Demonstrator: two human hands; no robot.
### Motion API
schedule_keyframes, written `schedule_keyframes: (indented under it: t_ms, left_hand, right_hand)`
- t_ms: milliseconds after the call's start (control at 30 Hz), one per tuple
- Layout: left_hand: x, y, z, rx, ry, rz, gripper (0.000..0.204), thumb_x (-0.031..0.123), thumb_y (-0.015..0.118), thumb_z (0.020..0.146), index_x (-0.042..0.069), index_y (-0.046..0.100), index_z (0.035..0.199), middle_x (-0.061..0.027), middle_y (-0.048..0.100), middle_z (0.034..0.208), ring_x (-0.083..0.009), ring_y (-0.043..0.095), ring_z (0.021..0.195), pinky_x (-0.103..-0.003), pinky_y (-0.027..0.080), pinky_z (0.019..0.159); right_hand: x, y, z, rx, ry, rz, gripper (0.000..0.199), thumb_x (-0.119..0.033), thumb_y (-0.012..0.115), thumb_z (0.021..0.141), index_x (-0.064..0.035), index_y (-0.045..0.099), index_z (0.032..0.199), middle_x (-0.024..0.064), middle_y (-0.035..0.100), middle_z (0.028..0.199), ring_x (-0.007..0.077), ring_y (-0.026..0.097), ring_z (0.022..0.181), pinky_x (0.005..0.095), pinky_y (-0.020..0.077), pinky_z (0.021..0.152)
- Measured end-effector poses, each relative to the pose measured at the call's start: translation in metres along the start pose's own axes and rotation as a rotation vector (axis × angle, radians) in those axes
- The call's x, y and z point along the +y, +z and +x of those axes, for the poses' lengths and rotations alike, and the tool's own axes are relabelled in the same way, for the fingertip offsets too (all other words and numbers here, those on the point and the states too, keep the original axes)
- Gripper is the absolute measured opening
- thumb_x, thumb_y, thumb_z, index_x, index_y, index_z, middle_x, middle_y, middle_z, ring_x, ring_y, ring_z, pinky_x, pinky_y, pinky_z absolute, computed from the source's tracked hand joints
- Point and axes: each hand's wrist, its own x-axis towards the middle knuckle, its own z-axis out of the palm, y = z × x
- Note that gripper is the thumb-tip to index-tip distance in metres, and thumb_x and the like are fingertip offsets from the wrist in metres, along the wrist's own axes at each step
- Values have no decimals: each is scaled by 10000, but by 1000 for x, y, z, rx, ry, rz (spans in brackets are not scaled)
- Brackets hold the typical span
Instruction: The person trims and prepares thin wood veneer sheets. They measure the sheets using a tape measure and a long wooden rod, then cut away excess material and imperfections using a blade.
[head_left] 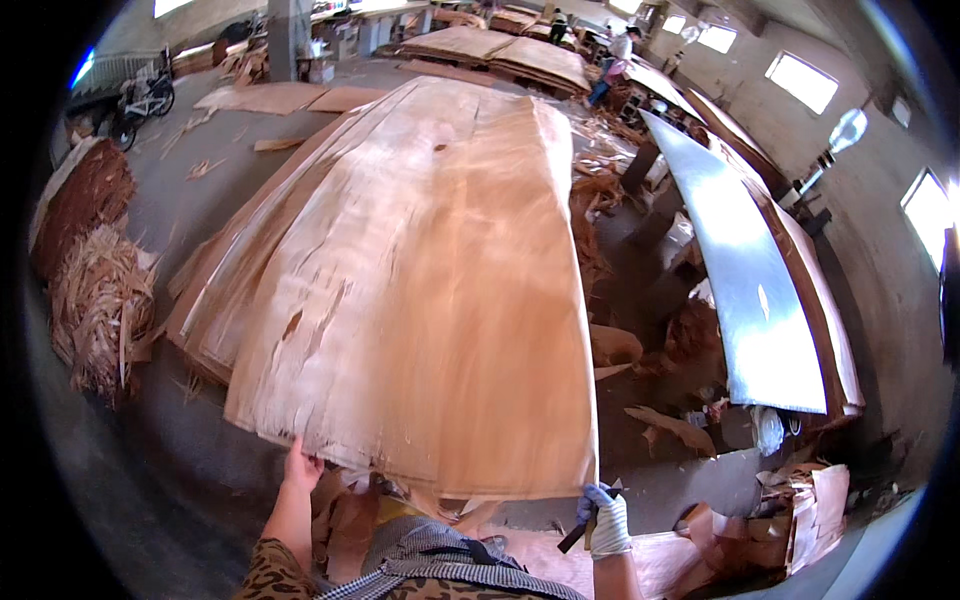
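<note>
A large, thin wood veneer sheet (470, 300), pale on its left and orange-brown on its right, spreads before me over a stack of veneer (215, 300). It has a knot hole and a few splits. My left hand (302, 466) is closed on its near edge, left of the middle, with the thumb on top. At the near right corner is my right hand (606, 520), in a white and bluish glove. Its fingers are closed round a dark flat tool (575, 536), perhaps a knife, and also meet the sheet's corner. The fingertips are partly hidden.
On the right stands a long bench with a shiny metal top (750, 270). Veneer scraps (790, 520) lie near my feet and under that bench. A shredded veneer bundle (100, 300) is at the left. Farther off are more veneer stacks (500, 50) and a person (615, 62).
</note>
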Motion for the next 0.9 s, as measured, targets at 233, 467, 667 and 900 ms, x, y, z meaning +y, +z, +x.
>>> schedule_keyframes:
  t_ms: [233, 467, 667, 900]
  left_hand:
    - [-142, -6, -47, 52, -144, 132, 347, 411, 490, 836, 88, 529, 956, -44, 562, 837, -176, 516, 708, -282, 434, 562]
    - [-235, 37, -34, 97, -317, 467, 299, 377, 510, 834, 81, 524, 874, -75, 559, 758, -224, 528, 665, -359, 448, 579]
    - [-304, 151, -13, -119, -383, 656, 283, 355, 508, 837, 79, 496, 899, -98, 556, 765, -222, 551, 698, -358, 454, 618]
    - [-437, 315, -15, -302, -446, 640, 258, 332, 526, 833, 83, 508, 899, -96, 565, 776, -228, 556, 719, -364, 459, 632]
  right_hand:
    - [-27, -142, -46, 64, -43, 22, 89, -93, 601, 739, -77, 517, 714, -4, 457, 537, 97, 417, 412, 219, 351, 378]
    - [-54, -256, -56, 97, -110, 96, 115, -113, 642, 730, -50, 548, 750, -11, 474, 545, 82, 420, 418, 210, 340, 384]
    - [-102, -331, -22, 196, -209, 135, 116, -116, 644, 727, -52, 547, 735, -8, 476, 540, 90, 425, 415, 210, 346, 384]
    - [-237, -439, 56, 372, -322, -105, 111, -101, 639, 728, -22, 586, 784, -3, 471, 507, 93, 401, 372, 222, 324, 354]
